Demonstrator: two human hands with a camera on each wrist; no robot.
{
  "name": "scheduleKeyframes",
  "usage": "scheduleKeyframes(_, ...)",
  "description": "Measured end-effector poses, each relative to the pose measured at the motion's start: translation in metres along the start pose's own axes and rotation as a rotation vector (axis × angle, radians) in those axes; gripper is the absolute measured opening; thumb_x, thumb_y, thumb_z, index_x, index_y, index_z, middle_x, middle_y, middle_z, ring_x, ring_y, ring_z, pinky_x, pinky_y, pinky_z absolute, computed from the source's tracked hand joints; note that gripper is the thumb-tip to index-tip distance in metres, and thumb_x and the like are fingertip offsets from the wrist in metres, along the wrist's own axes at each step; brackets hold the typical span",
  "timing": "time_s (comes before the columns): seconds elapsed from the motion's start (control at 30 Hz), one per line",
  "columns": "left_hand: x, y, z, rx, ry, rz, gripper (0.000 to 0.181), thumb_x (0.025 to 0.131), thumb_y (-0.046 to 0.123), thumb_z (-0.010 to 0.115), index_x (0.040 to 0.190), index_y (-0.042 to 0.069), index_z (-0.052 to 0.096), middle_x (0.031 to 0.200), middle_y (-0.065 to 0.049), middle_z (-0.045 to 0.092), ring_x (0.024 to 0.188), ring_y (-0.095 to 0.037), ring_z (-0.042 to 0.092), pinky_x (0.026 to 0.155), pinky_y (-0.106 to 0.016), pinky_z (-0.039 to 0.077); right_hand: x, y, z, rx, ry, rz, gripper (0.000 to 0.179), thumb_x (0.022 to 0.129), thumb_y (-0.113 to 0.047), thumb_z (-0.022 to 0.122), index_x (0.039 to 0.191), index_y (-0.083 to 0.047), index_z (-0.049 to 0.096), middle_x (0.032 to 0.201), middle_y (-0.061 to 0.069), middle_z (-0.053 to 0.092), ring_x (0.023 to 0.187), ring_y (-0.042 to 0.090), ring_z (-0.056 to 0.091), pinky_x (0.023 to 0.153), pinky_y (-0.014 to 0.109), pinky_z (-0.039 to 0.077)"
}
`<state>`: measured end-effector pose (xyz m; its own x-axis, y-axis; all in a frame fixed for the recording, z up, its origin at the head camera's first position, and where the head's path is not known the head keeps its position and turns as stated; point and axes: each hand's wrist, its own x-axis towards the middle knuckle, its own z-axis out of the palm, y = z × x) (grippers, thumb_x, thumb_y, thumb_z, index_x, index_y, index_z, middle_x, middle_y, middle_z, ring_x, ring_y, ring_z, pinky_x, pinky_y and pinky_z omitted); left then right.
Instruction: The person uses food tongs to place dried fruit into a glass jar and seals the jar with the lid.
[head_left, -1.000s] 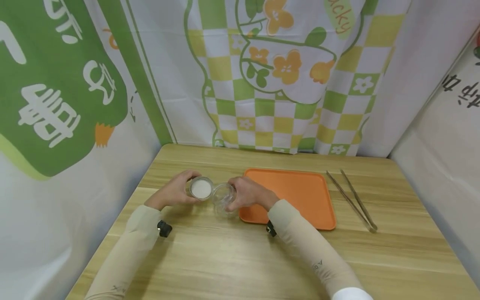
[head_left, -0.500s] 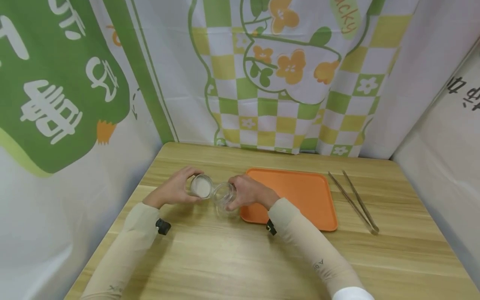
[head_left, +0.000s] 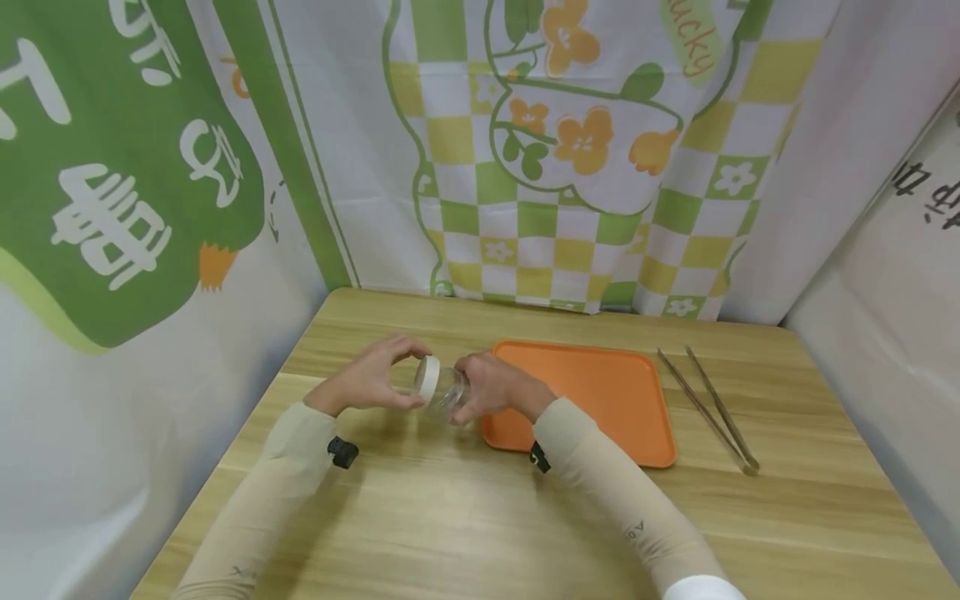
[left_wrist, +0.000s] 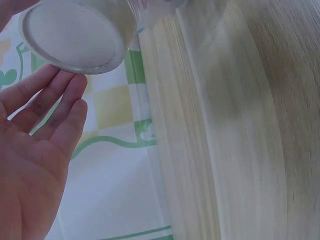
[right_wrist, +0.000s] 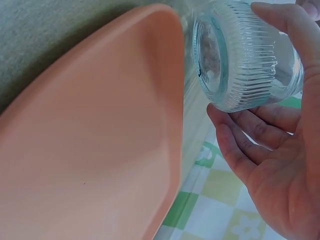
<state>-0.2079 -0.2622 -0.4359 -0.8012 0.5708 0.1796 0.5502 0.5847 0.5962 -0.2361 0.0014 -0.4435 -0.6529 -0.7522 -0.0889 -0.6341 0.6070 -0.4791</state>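
Note:
My left hand (head_left: 372,377) grips a small round container (head_left: 427,379), thumb and fingers on opposite sides. White contents show in it, and it is tipped onto its side toward the right. In the left wrist view its pale round base (left_wrist: 72,37) faces the camera. My right hand (head_left: 491,387) holds a clear glass jar (head_left: 452,392) close beside it, overlapping it in the head view. Vertical ribbing runs round the jar (right_wrist: 250,60) in the right wrist view, where thumb and fingers lie on either side. The jar's mouth is hidden.
An orange tray (head_left: 592,400) lies under and to the right of my right hand. Metal tongs (head_left: 712,412) rest spread to the tray's right. The wooden table (head_left: 450,525) meets a patterned curtain (head_left: 555,225) at the back.
My left hand has moved slightly right and turned the container from nearly upright onto its side, toward the jar. My right hand and the jar have barely moved.

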Motion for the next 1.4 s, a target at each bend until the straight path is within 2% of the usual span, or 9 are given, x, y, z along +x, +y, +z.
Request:
scheduleKeyframes(0.2, 0.003, 0.000, 0.006, -0.038, 0.003, 0.036, 0.072, 0.078, 0.028, 0.094, 0.138, 0.005, 0.062, 0.137, -0.009, 0.066, 0.134, -0.033, 0.060, 0.118, -0.054, 0.047, 0.000, -0.001, 0.002, -0.012, -0.001, 0.002, 0.057, 0.079, -0.041, 0.090, 0.119, -0.008, 0.067, 0.104, 0.000, 0.070, 0.087, 0.011, 0.064, 0.074, 0.024, 0.057)
scheduleKeyframes(0.4, 0.005, 0.000, 0.011, -0.076, 0.004, 0.033, 0.069, 0.077, 0.027, 0.094, 0.137, 0.008, 0.064, 0.136, -0.009, 0.066, 0.132, -0.032, 0.061, 0.117, -0.053, 0.048, 0.001, -0.003, 0.002, -0.025, -0.003, -0.015, 0.059, 0.080, -0.043, 0.091, 0.121, -0.008, 0.066, 0.106, -0.001, 0.070, 0.089, 0.011, 0.064, 0.076, 0.025, 0.056)
scheduleKeyframes(0.6, 0.006, 0.000, 0.016, -0.058, -0.004, 0.033, 0.064, 0.079, 0.032, 0.093, 0.134, 0.011, 0.066, 0.134, -0.007, 0.066, 0.129, -0.030, 0.063, 0.111, -0.054, 0.052, 0.002, -0.002, 0.004, -0.056, 0.004, -0.033, 0.057, 0.079, -0.044, 0.092, 0.116, -0.009, 0.067, 0.104, -0.001, 0.071, 0.088, 0.010, 0.064, 0.075, 0.024, 0.055)
scheduleKeyframes(0.93, 0.007, 0.001, 0.019, -0.069, 0.002, 0.026, 0.063, 0.080, 0.031, 0.092, 0.134, 0.012, 0.066, 0.135, -0.006, 0.067, 0.131, -0.029, 0.063, 0.113, -0.052, 0.051, 0.002, -0.002, 0.003, -0.054, 0.007, -0.024, 0.059, 0.079, -0.043, 0.092, 0.118, -0.008, 0.067, 0.106, 0.001, 0.070, 0.089, 0.011, 0.064, 0.077, 0.025, 0.056)
scheduleKeyframes(1.23, 0.006, 0.001, 0.021, -0.081, -0.007, -0.051, 0.064, 0.082, 0.034, 0.092, 0.136, 0.014, 0.065, 0.137, -0.004, 0.065, 0.132, -0.028, 0.062, 0.115, -0.052, 0.050, 0.000, -0.001, 0.003, -0.029, 0.001, -0.024, 0.056, 0.079, -0.044, 0.091, 0.116, -0.010, 0.067, 0.103, -0.002, 0.070, 0.086, 0.009, 0.063, 0.074, 0.023, 0.054)
scheduleKeyframes(1.4, 0.006, 0.004, 0.020, -0.098, -0.004, -0.062, 0.064, 0.082, 0.034, 0.092, 0.136, 0.012, 0.065, 0.136, -0.005, 0.066, 0.131, -0.029, 0.062, 0.118, -0.051, 0.048, -0.001, 0.000, 0.002, -0.030, 0.009, -0.031, 0.054, 0.080, -0.044, 0.091, 0.115, -0.010, 0.067, 0.102, -0.002, 0.070, 0.085, 0.010, 0.063, 0.073, 0.024, 0.055)
